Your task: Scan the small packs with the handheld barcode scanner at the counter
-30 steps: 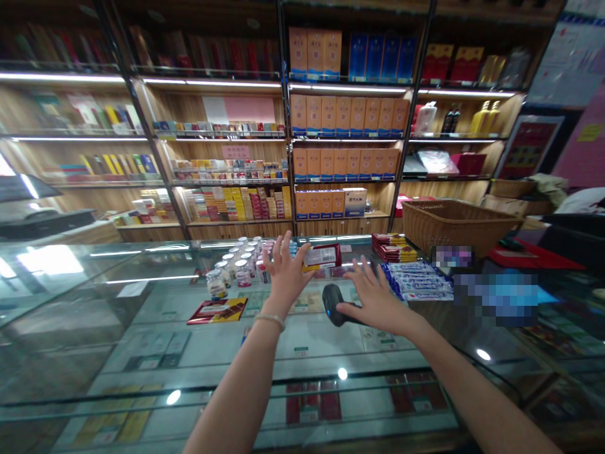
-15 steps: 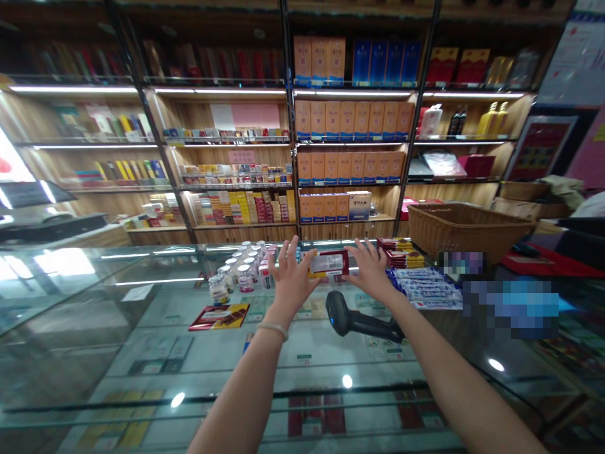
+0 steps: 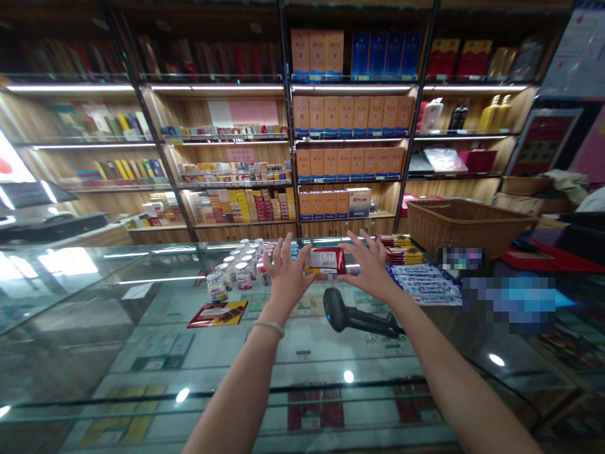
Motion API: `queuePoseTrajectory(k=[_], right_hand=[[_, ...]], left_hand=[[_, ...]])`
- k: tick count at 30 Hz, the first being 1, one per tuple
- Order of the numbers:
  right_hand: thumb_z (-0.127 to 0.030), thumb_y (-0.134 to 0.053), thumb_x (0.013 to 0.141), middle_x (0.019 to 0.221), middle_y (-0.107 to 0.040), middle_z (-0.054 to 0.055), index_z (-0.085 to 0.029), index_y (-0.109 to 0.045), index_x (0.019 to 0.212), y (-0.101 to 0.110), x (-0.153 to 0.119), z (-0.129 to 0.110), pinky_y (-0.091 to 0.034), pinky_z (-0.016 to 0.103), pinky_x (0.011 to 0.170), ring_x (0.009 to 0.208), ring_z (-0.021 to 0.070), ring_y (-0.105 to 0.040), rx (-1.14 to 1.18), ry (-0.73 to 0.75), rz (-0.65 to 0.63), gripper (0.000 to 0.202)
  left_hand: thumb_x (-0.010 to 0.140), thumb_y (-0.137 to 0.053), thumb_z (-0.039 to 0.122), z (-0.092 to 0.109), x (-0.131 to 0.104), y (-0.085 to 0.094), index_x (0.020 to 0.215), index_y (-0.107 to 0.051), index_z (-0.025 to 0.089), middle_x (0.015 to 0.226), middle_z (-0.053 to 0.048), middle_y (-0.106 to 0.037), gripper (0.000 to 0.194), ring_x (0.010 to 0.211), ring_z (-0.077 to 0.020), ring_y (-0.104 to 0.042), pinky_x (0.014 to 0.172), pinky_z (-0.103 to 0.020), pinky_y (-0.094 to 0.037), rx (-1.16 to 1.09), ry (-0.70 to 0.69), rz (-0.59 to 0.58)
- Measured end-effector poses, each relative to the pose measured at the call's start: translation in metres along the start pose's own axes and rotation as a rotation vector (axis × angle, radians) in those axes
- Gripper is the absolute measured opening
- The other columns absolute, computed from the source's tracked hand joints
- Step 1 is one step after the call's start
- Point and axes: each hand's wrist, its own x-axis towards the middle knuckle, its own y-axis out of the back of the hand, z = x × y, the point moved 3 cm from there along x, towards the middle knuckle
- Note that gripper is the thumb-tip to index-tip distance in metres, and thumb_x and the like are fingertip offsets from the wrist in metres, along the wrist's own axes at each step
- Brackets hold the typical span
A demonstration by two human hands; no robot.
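Between my two hands is a red-wrapped bar (image 3: 325, 260) with a white label facing me. My left hand (image 3: 286, 277) pinches its left end between thumb and a finger, the other fingers raised. At the right end, my right hand (image 3: 371, 268) grips it the same way. Just below lies a black handheld scanner (image 3: 357, 318) on the glass counter (image 3: 227, 366). A red and yellow chocolate bar (image 3: 217, 313) rests flat to the left of my left wrist.
Small jars (image 3: 242, 275) stand in rows behind my left hand. Right of my right hand are stacked red and yellow bars (image 3: 404, 255), blue-white packets (image 3: 420, 284) and a wicker basket (image 3: 466, 227). Stocked shelves (image 3: 350, 183) line the wall.
The red bar's label has tilted a little between my hands. Both hands still hold its ends, and the view has shifted slightly.
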Motion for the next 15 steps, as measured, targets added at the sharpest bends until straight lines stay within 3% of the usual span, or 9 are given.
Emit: queuePoseTrajectory(k=[9,15], right_hand=[[-0.052,-0.073,0.085,0.163,-0.039,0.011,-0.026,-0.055,0.137,0.007,0.000,-0.009,-0.013,0.062,0.122,0.153,0.0340,-0.027,-0.011,0.035,0.083,0.061],[-0.051,-0.074,0.084,0.163,-0.039,0.012,-0.024,-0.057,0.133,0.009,0.000,-0.012,-0.013,0.060,0.122,0.153,0.0336,-0.027,-0.016,0.047,0.101,0.059]], left_hand=[[0.071,-0.086,0.046,0.000,0.002,0.001,0.148,-0.051,0.036,0.167,-0.016,-0.030,0.085,0.152,-0.0414,-0.028,0.121,-0.067,-0.009,0.001,-0.020,0.022],[0.072,-0.086,0.044,0.009,0.003,0.010,0.148,-0.052,0.037,0.167,-0.015,-0.030,0.084,0.153,-0.0398,-0.028,0.122,-0.064,-0.004,-0.024,-0.155,0.013]])
